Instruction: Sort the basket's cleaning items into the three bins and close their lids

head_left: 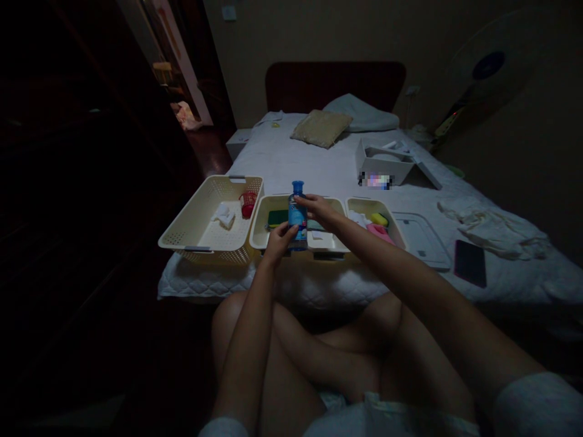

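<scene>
A blue bottle (298, 212) with a blue cap stands upright in the air between my two hands, above the middle cream bin (257, 233). Low on its left side, my left hand (279, 240) is closed around it. My right hand (320, 209) grips it from the right, near the label's upper part. Inside the middle bin lie a green and yellow sponge-like item (277, 218) and a small white piece (322, 235). The bottle and my right hand hide part of that bin.
To the left is a perforated cream basket (182, 241) with a red container (248, 204) and a crumpled white item (223, 215). A smaller bin (398, 230) holds yellow and pink items. A lid (423, 240), dark tablet-like object (470, 263), cloth (496, 227) and white box (382, 167) lie rightward.
</scene>
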Motion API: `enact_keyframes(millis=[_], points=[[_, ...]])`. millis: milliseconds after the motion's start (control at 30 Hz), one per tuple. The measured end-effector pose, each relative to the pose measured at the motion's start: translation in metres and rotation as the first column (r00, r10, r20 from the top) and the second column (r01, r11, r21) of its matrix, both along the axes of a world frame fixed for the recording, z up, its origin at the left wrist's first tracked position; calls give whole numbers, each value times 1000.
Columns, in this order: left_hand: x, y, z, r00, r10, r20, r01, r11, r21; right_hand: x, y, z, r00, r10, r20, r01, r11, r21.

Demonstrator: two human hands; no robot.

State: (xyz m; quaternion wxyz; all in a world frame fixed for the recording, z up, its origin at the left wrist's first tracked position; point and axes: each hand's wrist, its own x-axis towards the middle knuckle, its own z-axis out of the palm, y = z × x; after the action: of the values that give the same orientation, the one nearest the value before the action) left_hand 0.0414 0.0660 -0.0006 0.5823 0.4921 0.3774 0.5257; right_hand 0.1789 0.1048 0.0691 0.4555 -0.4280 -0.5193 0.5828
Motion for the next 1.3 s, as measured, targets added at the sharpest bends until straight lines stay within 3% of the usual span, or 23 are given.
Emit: enact_keyframes(millis=[167,400,500,700,900,1033,1167,1300], points=[[4,0,2,982,129,-134,-113,986,123,-2,-2,1,961,-202,188,177,974,139],[6,2,-4,911,295,-288,-217,938,271,-5,3,-2,884,-376,277,345,925,158],[7,5,-10,885,319,-337,-219,928,303,-9,2,-4,865,-400,304,368,916,158],[4,4,-15,820,426,-383,-300,888,348,-18,0,-9,903,-346,255,323,937,130],[0,4,-14,838,429,-338,-339,893,294,-23,-1,-6,924,-299,238,279,953,116],[-1,6,-13,893,387,-228,-352,918,180,-21,-1,-6,962,-233,144,230,972,39],[-4,6,-10,961,271,-47,-271,963,8,-15,1,-7,974,-216,71,216,976,4],[-7,5,-9,980,175,93,-170,984,-54,-9,3,-8,986,-163,20,163,986,-25]])
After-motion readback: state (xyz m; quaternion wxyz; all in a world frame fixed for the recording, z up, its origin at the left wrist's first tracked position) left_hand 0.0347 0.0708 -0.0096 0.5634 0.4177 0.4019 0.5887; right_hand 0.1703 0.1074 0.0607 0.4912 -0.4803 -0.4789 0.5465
